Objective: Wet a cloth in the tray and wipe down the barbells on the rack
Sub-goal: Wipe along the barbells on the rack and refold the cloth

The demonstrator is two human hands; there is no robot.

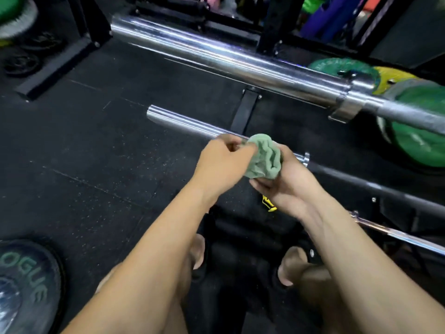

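black rubber gym flooring (101, 145) fills most of the frame, flecked with pale specks and crossed by faint seams. a bunched green cloth (265, 156) is held at the centre of the frame, just in front of the chrome sleeve of the lower barbell (183, 122), which runs from centre left down toward the right edge. whether the cloth touches that sleeve cannot be told. the left hand (224, 162) is seen from the back, its fingers curled and pinching the upper left edge of the cloth. the right hand (286, 182) is cupped under and around the right side of the cloth, with fingertips showing below it.

a thicker chrome sleeve of the upper barbell (228, 59) is seen crossing the upper half of the frame from upper left to the right edge, where it narrows past a collar into a duller shaft. green weight plates (419, 141) are stacked at the right edge behind that shaft, with a yellow plate (395, 78) just above them. black rack posts (272, 25) are seen at the top of the frame. a black plate with green lettering (26, 285) lies on the floor at lower left. both bare forearms reach up from the bottom edge, and bare toes are visible beneath them.
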